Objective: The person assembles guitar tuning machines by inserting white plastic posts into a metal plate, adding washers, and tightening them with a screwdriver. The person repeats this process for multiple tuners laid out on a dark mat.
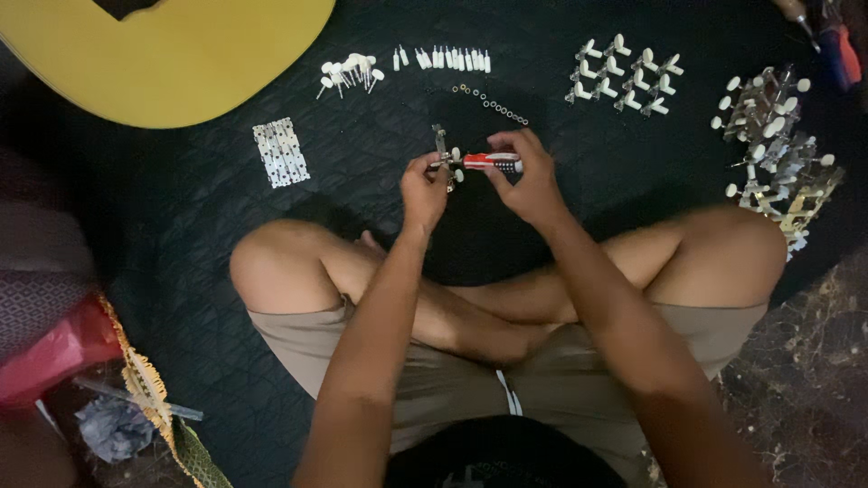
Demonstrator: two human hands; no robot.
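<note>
Crossed bare legs nearest, then both hands meeting just beyond them: left hand pinches a white-knobbed tuner assembly, long axis upright, while right hand grips a red-handled screwdriver lying crosswise, tip pointing left into it.

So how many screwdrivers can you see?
2. One red and white screwdriver is in the right hand, against the tuner piece held by the left hand. Another screwdriver lies at the top right edge, partly cut off.
</note>
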